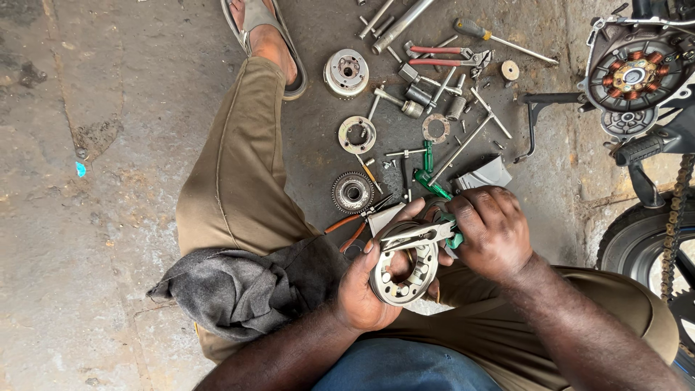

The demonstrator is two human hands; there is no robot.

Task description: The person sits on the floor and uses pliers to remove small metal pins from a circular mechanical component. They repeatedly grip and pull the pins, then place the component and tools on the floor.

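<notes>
Left hand (365,286) cupped, grasping metal ring (404,269) | right hand (492,230) clenched over green-handled pliers (423,233) | plier handles mostly hidden

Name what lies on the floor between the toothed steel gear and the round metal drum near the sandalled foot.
In the head view, a flat metal ring plate lies between the toothed steel gear and the round metal drum.
</notes>
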